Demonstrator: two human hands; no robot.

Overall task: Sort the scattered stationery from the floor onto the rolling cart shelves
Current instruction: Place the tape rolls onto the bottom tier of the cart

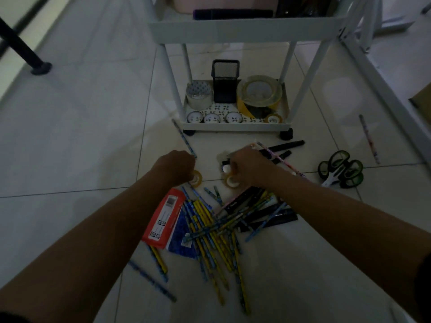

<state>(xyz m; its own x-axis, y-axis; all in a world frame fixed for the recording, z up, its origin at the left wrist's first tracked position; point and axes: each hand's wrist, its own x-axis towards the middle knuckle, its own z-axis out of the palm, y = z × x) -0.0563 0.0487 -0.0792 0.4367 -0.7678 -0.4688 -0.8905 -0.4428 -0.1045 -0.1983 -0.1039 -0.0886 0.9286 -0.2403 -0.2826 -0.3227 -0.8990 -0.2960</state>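
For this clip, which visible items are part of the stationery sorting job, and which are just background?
Job items:
- left hand on small tape roll
- right hand on second tape roll
- pencil pile
- green scissors
- black markers
- cart bottom shelf with mesh pen cup

Background:
- black pole base
- white frame leg

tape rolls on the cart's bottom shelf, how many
6: large grey roll back left, big clear roll back right, three small along the front, one front right; more may hide.
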